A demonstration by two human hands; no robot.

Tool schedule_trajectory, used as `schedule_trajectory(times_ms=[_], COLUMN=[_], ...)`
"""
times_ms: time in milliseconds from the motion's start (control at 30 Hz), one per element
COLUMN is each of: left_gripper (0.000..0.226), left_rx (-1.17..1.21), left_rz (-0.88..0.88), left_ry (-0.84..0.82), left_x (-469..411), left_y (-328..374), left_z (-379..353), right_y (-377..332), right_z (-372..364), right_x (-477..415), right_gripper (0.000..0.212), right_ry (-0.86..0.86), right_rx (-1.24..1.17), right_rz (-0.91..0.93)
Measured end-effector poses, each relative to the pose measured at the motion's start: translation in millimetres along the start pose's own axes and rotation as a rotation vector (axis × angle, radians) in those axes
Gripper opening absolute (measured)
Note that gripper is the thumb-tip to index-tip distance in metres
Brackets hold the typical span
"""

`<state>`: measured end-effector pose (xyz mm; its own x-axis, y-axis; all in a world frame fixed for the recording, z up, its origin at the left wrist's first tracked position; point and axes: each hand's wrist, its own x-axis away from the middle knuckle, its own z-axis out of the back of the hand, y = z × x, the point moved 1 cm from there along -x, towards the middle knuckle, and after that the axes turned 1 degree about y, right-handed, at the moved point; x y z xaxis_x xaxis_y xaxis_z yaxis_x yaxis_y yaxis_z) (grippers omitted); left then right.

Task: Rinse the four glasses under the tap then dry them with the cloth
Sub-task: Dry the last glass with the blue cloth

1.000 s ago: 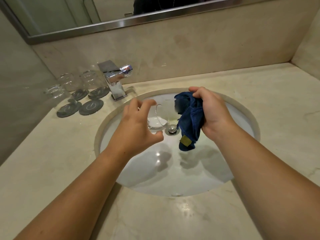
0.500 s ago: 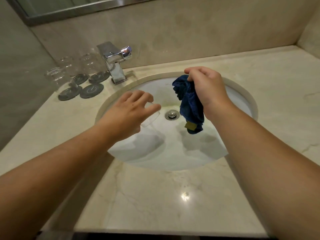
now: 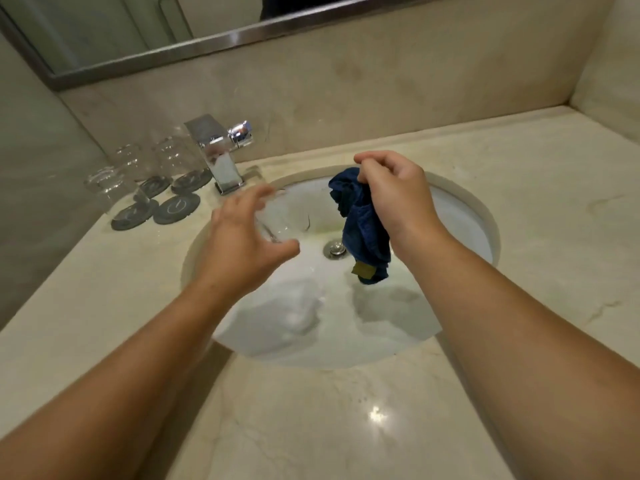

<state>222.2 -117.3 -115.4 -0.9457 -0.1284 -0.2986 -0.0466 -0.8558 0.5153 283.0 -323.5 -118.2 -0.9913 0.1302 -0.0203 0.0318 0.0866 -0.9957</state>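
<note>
1. The left hand [image 3: 249, 244] is held over the left part of the white oval sink [image 3: 460, 216]. Its fingers are spread above a clear drinking glass [image 3: 289, 216] and its thumb is below, so it holds the glass loosely rather than tightly. The hand and glass are blurred.
2. The clear drinking glass lies tilted on its side in that hold. It is above the basin and just in front of the square chrome tap [image 3: 218, 150].
3. The right hand [image 3: 394, 199] is closed in a fist round the top of a dark blue cloth [image 3: 363, 230]. The cloth hangs bunched from it over the middle of the sink, an olive tag near its lower end.
4. The cloth's lower end hangs just to the right of the round metal drain [image 3: 335, 248].
5. Three other clear glasses [image 3: 130, 164] stand on the cream marble bench [image 3: 311, 427] left of the tap. Each is on one of four dark grey round coasters [image 3: 176, 208] set in a close cluster.
6. A steel-framed mirror [image 3: 221, 39] runs along the wall behind the tap.
</note>
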Motion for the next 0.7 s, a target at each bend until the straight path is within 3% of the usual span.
schedule_trajectory(times_ms=[67,200,433,567,700], left_gripper=[0.066,0.051,0.041,0.047,0.049], left_rx=[0.51,0.909,0.999,1.039,1.064], left_rz=[0.312,0.504,0.547,0.547,0.5], left_ry=[-0.017,-0.049,-0.091,-0.095,-0.074], left_x=[-2.2,0.5,8.7,10.2,11.7], left_y=[4.5,6.8,8.2,8.6,8.9], left_z=[0.2,-9.7,-22.7,-20.7,-16.2], right_y=[1.3,0.1,-6.1,6.5,10.5], right_z=[-2.5,-9.2,-27.6,-41.5,-47.2], right_x=[1.7,8.4,37.5,44.7,41.0], right_gripper=[0.021,0.024,0.026,0.04,0.045], right_ry=[0.0,-0.043,-0.17,-0.301,-0.3], right_rx=[-0.036,-0.109,0.087,0.252,0.343], right_rz=[-0.003,-0.042,0.38,0.465,0.525])
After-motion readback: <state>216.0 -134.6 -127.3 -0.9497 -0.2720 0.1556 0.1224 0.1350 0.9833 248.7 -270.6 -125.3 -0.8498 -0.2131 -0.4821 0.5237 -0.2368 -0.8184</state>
